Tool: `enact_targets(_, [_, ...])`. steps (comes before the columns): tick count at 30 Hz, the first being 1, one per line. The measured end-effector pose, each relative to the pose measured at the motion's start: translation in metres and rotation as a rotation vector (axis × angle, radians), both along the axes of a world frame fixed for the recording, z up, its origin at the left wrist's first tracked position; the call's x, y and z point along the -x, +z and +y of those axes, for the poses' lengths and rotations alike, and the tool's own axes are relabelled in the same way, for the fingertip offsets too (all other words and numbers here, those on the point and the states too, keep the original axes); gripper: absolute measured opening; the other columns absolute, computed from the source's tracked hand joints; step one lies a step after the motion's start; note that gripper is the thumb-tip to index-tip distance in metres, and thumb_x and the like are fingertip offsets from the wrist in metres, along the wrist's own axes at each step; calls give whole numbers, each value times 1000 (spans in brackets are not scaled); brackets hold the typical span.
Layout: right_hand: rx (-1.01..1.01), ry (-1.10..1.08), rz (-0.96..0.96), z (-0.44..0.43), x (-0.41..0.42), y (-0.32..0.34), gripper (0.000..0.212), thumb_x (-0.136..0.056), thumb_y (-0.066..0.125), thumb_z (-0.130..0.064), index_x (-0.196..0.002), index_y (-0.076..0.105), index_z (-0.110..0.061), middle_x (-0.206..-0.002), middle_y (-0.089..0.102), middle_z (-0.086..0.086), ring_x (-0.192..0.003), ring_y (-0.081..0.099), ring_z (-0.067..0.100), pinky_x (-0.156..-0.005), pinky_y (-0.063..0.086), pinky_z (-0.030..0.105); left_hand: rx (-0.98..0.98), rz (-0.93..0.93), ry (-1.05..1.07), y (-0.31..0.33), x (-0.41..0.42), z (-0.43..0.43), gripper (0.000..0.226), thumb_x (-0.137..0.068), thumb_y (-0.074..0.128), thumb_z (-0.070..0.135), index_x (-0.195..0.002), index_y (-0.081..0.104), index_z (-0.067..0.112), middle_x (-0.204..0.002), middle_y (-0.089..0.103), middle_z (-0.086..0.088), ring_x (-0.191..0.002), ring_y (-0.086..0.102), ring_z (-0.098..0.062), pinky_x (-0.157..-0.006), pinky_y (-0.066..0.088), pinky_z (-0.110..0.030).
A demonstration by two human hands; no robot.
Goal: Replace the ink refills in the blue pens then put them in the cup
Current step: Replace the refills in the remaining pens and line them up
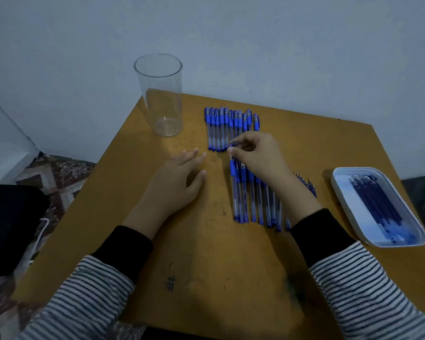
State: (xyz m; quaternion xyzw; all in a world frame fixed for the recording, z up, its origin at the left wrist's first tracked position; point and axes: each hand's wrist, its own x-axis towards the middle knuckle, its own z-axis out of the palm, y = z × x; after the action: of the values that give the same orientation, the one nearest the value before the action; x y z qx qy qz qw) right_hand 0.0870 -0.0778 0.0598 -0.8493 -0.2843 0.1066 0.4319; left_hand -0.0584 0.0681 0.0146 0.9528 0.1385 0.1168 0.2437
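Your striped sleeves lowest in view | right grip pinches the end of one blue pen where the far row meets the near row, pens lying lengthwise away from you | left grip flat on the desk, fingers spread, empty | cup stands far-left of the pinch, nearer your left grip.
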Motion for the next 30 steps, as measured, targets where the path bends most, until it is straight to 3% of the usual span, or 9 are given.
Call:
enact_targets(5, [117,14,-104,7,-11,-10,14,-88,74,-25,-97,70,-16,-87,66,-4,-81,61,6,-63,42,6,-51,64,25,-8,-20,3,57,-105,43,44,-157,33,22,-164,27,2,-153,18,-19,-122,9,-32])
enact_targets(13, [221,156,-208,3,-17,-7,21,-90,71,-28,-102,69,-11,-91,66,-2,-84,59,10,-66,42,6,-52,75,14,-12,-20,4,59,-105,38,50,-156,33,22,-165,24,3,-154,15,-17,-125,7,-34])
enact_targets(18, [278,192,-244,6,-20,-10,23,-88,73,-33,-100,69,-13,-90,65,-2,-77,53,4,-58,35,4,-49,69,23,-11,-20,4,63,-101,34,54,-156,36,22,-164,26,3,-153,18,-17,-124,8,-33])
enact_targets(20, [317,209,-251,9,-20,-10,25,-89,72,-34,-102,69,-13,-88,60,-4,-76,51,4,-58,34,7,-50,60,22,-12,-21,5,58,-105,42,48,-156,35,22,-164,26,4,-153,17,-16,-122,6,-30])
enact_targets(23, [399,250,-331,11,-20,-10,28,-91,69,-36,-105,67,-12,-94,56,-3,-86,51,10,-69,36,19,-41,51,27,-11,-21,6,57,-104,44,45,-156,35,22,-164,25,4,-153,16,-15,-121,4,-28])
enact_targets(27, [255,225,-345,4,-19,-9,21,-92,68,-33,-101,71,-14,-95,63,-2,-88,55,10,-75,40,20,-21,66,31,-11,-23,7,61,-104,42,47,-158,28,23,-165,21,6,-153,12,-11,-119,1,-25])
enact_targets(30, [110,103,-234,-7,-29,-4,13,-94,66,-27,-96,73,-17,-86,67,-6,-79,60,5,-64,44,13,10,75,42,-10,-29,8,62,-105,39,46,-160,22,24,-166,18,6,-154,9,-11,-119,0,-25])
